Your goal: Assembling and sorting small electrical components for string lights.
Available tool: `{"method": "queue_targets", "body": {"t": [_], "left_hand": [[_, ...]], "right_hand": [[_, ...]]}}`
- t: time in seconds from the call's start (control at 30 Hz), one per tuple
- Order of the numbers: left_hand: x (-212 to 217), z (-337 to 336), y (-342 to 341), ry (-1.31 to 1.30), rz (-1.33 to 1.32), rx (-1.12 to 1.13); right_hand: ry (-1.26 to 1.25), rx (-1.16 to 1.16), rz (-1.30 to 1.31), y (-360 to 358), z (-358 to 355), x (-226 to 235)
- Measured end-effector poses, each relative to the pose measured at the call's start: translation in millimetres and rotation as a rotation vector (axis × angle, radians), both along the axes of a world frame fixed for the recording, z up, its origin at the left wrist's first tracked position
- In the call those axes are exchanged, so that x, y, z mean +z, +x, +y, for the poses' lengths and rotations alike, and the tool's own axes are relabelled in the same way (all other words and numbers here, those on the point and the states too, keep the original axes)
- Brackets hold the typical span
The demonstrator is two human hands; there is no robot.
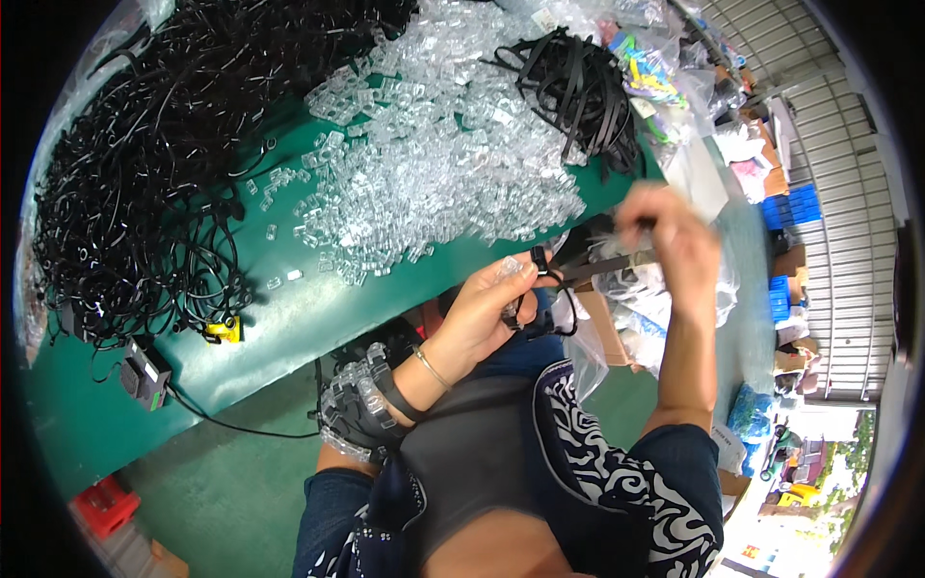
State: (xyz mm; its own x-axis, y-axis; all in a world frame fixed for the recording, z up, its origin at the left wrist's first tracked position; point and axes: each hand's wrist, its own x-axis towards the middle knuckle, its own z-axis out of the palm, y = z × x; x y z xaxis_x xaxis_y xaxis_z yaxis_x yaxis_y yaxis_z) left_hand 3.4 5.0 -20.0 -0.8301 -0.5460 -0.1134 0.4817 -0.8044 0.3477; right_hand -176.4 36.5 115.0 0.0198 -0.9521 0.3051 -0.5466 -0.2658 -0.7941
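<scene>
My left hand (493,301) is closed around a black strap (578,273) and a small clear plastic buckle (511,267), with a dark loop hanging below the fingers. From there the strap stretches rightward to my raised right hand (674,241). Motion blurs that hand; its fingers look curled, and what they hold cannot be made out. Around my left forearm hangs a bundle of black straps with clear buckles (364,405). Beyond my hands, a large heap of clear plastic buckles (434,173) covers the green table (279,323).
A big tangle of black straps (145,164) fills the table's left side. More flat black straps (583,91) lie at the far right. Near the left edge are a small black device (146,374) with a cable and a yellow object (224,330). A red stool (104,506) stands below.
</scene>
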Motion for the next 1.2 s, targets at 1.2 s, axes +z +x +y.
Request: {"method": "queue_targets", "body": {"t": [1.2], "left_hand": [[21.4,41.9,-25.3,-0.289,-0.468,0.338]], "right_hand": [[0.419,-0.014,-0.681,-2.7,80.3,-81.0]]}}
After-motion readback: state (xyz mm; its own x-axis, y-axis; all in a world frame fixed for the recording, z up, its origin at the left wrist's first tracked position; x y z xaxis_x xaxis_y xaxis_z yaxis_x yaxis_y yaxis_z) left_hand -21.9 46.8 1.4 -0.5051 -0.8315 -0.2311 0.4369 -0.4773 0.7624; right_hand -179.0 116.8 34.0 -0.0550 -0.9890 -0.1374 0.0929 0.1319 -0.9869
